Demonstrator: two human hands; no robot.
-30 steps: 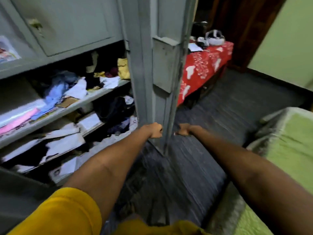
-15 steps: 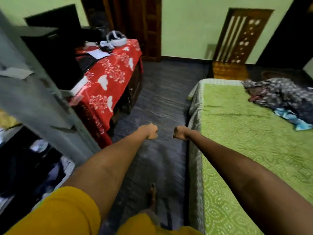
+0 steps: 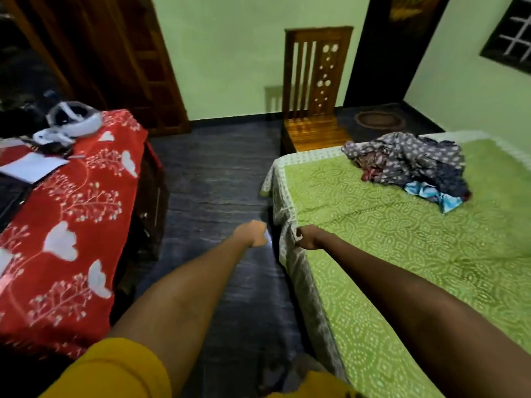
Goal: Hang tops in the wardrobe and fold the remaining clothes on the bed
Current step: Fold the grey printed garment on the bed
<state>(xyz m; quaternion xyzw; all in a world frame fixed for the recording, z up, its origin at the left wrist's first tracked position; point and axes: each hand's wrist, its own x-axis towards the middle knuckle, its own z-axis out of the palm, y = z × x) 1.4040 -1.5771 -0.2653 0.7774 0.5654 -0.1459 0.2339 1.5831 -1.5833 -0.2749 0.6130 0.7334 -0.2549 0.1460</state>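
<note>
A heap of crumpled clothes (image 3: 408,165), mostly dark blue with a pale print plus a light blue piece, lies on the far part of the bed (image 3: 402,254), which has a green patterned cover. Both my arms are stretched forward. My left hand (image 3: 254,232) is a fist over the dark floor and holds nothing. Beside it, my right hand (image 3: 306,238) is also curled into an empty fist, at the bed's near left edge. The clothes lie well beyond both hands. The wardrobe is out of view.
A table under a red floral cloth (image 3: 71,225) stands at the left, with papers and a white headset (image 3: 73,120) on it. A wooden chair (image 3: 314,93) stands against the green far wall. A strip of dark floor (image 3: 218,182) runs between table and bed.
My view has swung right, away from the grey wardrobe and its shelves, to the bed and the clothes heap. Both fists stay held out in front, side by side.
</note>
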